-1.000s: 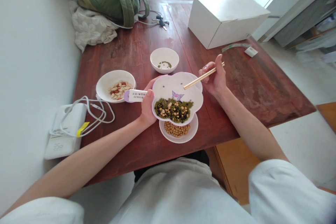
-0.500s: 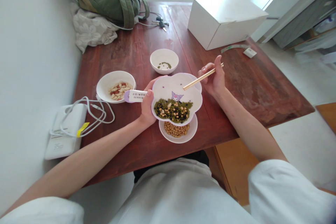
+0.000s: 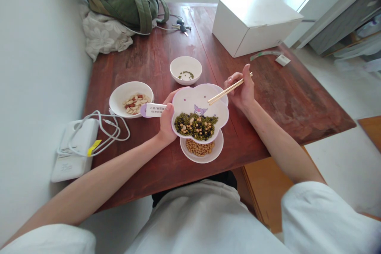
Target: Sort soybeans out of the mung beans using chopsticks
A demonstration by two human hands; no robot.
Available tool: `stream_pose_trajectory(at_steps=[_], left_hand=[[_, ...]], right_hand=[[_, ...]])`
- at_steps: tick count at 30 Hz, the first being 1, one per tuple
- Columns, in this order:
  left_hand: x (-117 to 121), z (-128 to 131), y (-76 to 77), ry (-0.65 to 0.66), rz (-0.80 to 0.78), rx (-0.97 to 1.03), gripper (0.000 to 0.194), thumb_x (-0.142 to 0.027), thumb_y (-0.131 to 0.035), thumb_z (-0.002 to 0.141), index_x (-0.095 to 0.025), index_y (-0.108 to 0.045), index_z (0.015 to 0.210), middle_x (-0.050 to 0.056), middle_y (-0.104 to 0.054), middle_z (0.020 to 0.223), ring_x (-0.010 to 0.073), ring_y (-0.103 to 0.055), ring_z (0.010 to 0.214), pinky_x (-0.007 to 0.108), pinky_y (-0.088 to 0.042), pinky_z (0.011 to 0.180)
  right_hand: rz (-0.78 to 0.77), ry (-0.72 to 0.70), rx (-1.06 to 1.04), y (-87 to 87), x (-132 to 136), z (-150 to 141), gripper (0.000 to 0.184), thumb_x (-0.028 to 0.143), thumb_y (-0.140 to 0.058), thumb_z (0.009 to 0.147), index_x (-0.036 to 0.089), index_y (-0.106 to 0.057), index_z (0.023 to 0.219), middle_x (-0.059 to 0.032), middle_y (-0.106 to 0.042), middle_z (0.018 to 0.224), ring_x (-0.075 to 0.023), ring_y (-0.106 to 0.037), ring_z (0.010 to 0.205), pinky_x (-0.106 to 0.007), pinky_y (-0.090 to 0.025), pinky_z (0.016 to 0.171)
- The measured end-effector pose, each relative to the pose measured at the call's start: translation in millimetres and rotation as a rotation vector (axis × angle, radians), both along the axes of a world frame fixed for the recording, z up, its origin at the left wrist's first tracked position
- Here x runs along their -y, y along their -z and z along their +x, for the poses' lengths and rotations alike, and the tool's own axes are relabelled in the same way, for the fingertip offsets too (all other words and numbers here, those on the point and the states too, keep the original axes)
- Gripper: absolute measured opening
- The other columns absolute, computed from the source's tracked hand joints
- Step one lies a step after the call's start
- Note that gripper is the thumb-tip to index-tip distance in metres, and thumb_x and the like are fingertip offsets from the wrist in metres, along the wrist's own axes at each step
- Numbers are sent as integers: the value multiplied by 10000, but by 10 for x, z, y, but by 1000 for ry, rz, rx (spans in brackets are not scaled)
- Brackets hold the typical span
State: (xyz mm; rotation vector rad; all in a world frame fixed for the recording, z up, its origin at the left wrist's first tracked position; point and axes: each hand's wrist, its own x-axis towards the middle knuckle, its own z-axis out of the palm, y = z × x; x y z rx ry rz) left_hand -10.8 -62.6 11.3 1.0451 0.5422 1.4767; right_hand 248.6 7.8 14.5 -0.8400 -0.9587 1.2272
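My left hand (image 3: 168, 122) grips the rim and handle side of a purple-edged, scalloped bowl (image 3: 190, 97), tilted toward me. Mixed green, black and yellow beans (image 3: 196, 126) lie along its near side. A pair of chopsticks (image 3: 228, 91) is held in my right hand (image 3: 242, 91), closed around them, with the tips over the scalloped bowl's upper right part. Partly hidden under that bowl stands a white bowl of yellow soybeans (image 3: 200, 148). To the left, a white bowl (image 3: 116, 99) holds pale and reddish nut pieces. Behind, another white bowl (image 3: 186, 63) contains a few green beans.
A white power bank (image 3: 71, 168) with a coiled white cable (image 3: 119, 127) lies at the left. A green bag (image 3: 119, 0), patterned cloth (image 3: 104, 31) and keys (image 3: 182, 27) are at the back left. A white box (image 3: 256, 24) and a tag (image 3: 282, 60) stand at the back right.
Almost nothing differs. The view has shifted very slightly, and both hands keep the same hold on the bowl and the chopsticks.
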Motion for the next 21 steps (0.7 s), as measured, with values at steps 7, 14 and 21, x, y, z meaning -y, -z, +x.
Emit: stream_pose_trajectory(at_steps=[7,14,21], left_hand=[[-8,-12,40,26,26,23,525,-682,-658,996,-245,-823,1235,140,-850,1289,443,-706,1440,567,-607,1176],[4,-3,-12,26,7,21,527,-701,-691,977,-246,-829,1203,130,-862,1233,445,-695,1452,574,-570,1225],[3,7,24,32,18,49,608,-709,-674,978,-212,-796,1307,148,-848,1282,424,-713,1434,571,-538,1259]], right_hand=[[-24,27,15,-37,16,-30,722,933,-787,754,260,-671,517,0,-612,534,-84,-395,410,-290,-188,382],[-8,9,27,0,16,-19,699,911,-746,826,263,-718,565,-3,-607,539,-81,-380,414,-295,-192,391],[-12,16,85,39,10,-13,736,957,-654,863,270,-702,604,12,-521,501,-93,-373,426,-310,-259,406]])
